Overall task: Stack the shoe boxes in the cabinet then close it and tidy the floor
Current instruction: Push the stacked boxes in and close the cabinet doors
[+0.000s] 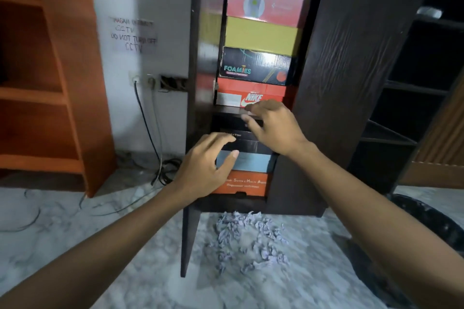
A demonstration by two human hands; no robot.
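A dark wooden cabinet [351,63] stands open, its left door [189,238] swung towards me. Shoe boxes fill it in a column: a red Nike box [241,94], a black Foamies box [253,66], a yellow box [261,34] and a pink box [266,0] above the shelf; black boxes [251,144], a blue box [253,162] and an orange box [248,183] below it. My left hand [208,165] lies with spread fingers on the fronts of a black box and the blue box. My right hand [273,125] hovers with loosely bent fingers at the topmost black box.
Crumpled grey paper scraps [248,238] litter the marble floor in front of the cabinet. A black bin [426,223] sits at the right. An orange shelf unit [50,83] stands left, with cables [160,170] on the floor beside it.
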